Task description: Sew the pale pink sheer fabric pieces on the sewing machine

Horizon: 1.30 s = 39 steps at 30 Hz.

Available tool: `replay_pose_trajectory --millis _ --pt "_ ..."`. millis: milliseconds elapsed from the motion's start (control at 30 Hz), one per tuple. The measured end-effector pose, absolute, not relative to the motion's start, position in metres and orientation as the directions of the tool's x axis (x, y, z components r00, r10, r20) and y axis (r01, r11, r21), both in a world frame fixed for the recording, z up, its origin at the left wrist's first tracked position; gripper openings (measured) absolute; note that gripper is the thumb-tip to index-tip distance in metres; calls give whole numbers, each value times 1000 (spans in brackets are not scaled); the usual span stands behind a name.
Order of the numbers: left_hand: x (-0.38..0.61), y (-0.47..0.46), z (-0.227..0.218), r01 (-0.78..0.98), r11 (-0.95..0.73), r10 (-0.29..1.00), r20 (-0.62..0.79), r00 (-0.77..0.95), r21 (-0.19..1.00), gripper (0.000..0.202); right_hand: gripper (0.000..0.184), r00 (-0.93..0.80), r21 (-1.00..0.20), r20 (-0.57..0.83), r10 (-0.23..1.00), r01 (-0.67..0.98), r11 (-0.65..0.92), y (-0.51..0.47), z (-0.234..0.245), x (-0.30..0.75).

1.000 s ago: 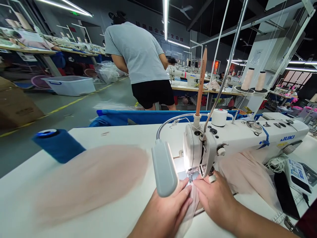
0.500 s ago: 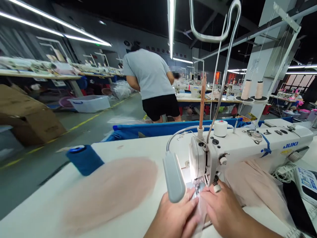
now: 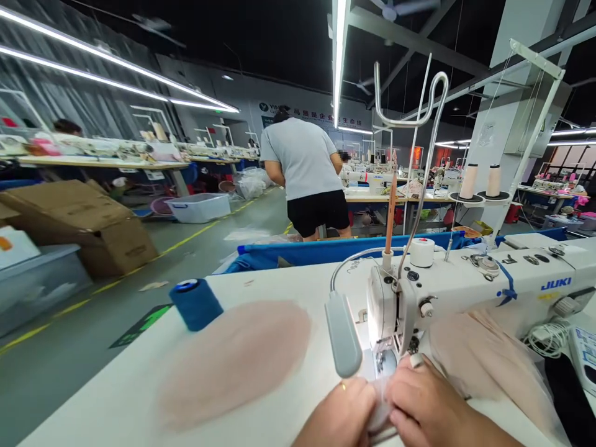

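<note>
My left hand (image 3: 343, 411) is closed, fingers curled, on the near side of the needle area. It pinches a strip of sheer pale fabric (image 3: 380, 397). Close beside it, my right hand (image 3: 426, 400) is closed too, thumb and fingers pressed on the same fabric. Both hands are just in front of the lit presser foot (image 3: 385, 361) of a white sewing machine (image 3: 488, 282). Much of the fabric is hidden under my fingers. More sheer pinkish fabric (image 3: 479, 354) is bunched under the machine arm, right of my right hand.
An oval piece of pinkish mesh (image 3: 242, 357) lies on the white table, with a blue thread cone (image 3: 195, 304) behind it. A grey lamp (image 3: 343, 335) hangs left of the needle. Beyond a blue cloth trough (image 3: 298, 251), a person (image 3: 307, 167) bends away.
Both hands have drawn back toward me from the presser foot, and their fingers have gone from stretched out to curled. The view has swung slightly left and up.
</note>
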<state>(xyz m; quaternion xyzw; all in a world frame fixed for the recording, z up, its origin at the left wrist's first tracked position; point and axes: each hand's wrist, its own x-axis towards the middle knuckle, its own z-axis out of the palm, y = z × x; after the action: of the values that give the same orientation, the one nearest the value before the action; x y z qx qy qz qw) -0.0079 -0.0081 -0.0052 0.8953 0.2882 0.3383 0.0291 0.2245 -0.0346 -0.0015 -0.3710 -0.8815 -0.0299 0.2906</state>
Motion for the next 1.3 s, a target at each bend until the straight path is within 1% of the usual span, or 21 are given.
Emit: replay_pose_trajectory --millis 67,100,133,167,233,333,433,500,567,667,767,833,900,967,1033,1067,1133,1233,1300 --pt "-5 -11 11 451 -795 606 509 611 406 19 13 -545 -193 518 660 677 710 -40 11 226" --pt "-4 -13 20 425 -776 627 489 606 466 22 12 -555 -193 507 660 672 715 -41 16 227" --pt "-4 -14 27 417 -754 647 467 602 507 22 12 -573 -190 494 654 663 724 -42 20 227" --pt "-4 -15 32 420 -732 661 413 626 537 20 13 -591 -187 475 652 656 731 -42 22 228" --pt "-5 -14 35 443 -698 682 333 651 563 19 15 -610 -188 461 644 642 743 -41 24 229" --pt "-6 -8 26 463 -679 693 288 661 570 26 18 -577 -228 523 627 614 756 -40 24 228" --pt "-6 2 19 476 -660 718 302 627 581 32 18 -452 -322 618 643 601 732 -40 27 227" --pt "-3 7 22 495 -627 742 266 616 602 30 18 -352 -395 651 672 600 696 -40 30 226" --pt "0 10 31 508 -565 759 168 629 650 29 17 -281 -453 655 702 597 662 -40 33 224" --pt "4 10 44 513 -447 784 44 619 733 31 14 -239 -504 629 740 600 622 -41 35 221" --pt "6 10 47 501 -418 800 46 598 758 35 15 -245 -514 618 747 593 620 -43 35 220" --pt "4 9 45 473 -481 775 105 623 738 39 17 -281 -479 628 726 596 644 -44 35 221" --pt "1 6 41 429 -614 710 227 666 663 42 17 -397 -379 630 667 593 711 -45 36 225" --pt "-3 0 38 375 -765 603 377 703 523 34 16 -555 -236 585 592 581 779 -46 38 230" --pt "-7 -7 36 334 -861 497 486 719 384 29 16 -662 -127 505 554 578 806 -47 40 235" --pt "-9 -10 35 323 -884 460 514 724 336 30 18 -682 -99 470 560 590 802 -48 41 237" --pt "-11 -15 33 322 -905 424 531 734 277 34 22 -693 -84 424 583 610 788 -49 42 238" --pt "-11 -16 24 325 -919 394 550 737 223 33 22 -699 -73 397 595 622 779 -50 41 238" --pt "-8 -13 17 326 -924 376 614 694 198 34 20 -696 -60 394 600 631 773 -50 40 238"
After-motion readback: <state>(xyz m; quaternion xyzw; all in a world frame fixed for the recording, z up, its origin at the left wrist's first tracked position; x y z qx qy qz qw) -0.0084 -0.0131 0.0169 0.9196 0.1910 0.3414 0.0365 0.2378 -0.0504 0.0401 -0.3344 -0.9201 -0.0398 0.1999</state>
